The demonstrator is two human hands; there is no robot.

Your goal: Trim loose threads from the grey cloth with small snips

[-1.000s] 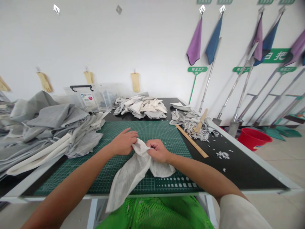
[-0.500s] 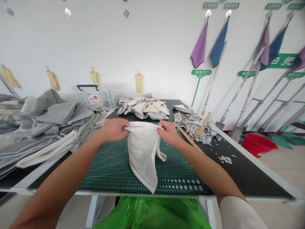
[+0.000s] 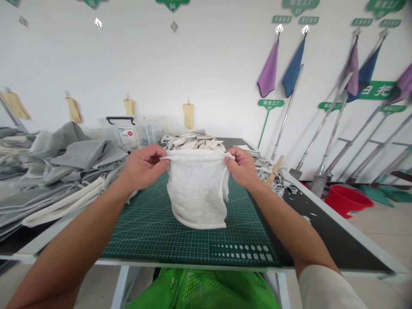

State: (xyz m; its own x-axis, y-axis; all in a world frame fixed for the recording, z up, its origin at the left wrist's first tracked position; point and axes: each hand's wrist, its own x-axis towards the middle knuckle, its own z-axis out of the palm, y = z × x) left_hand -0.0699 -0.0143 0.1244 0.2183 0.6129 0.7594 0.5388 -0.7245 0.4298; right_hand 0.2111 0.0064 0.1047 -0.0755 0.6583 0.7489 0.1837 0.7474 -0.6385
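Note:
My left hand (image 3: 141, 167) and my right hand (image 3: 243, 167) pinch the top corners of a white terry cloth (image 3: 196, 189). The cloth is stretched wide between them and hangs in a loose fold. Its lower edge reaches down to, or just above, a dark green cutting mat (image 3: 161, 231); I cannot tell whether they touch. The cloth hides the mat's middle, and my hands partly hide the pile of off-white fabric pieces (image 3: 193, 141) behind it.
A heap of grey fabric (image 3: 74, 159) lies left of the mat, and a transparent plastic box (image 3: 128, 133) stands behind it. Shredded scraps (image 3: 273, 180) and a wooden ruler lie to the right. Below the table edge is a green mesh bag (image 3: 206, 292). A red bucket (image 3: 349, 199) stands on the floor.
My hands have moved up and apart, spreading the cloth's top edge wider. The cloth now hangs as a broader, shorter shape instead of a narrow tapering one.

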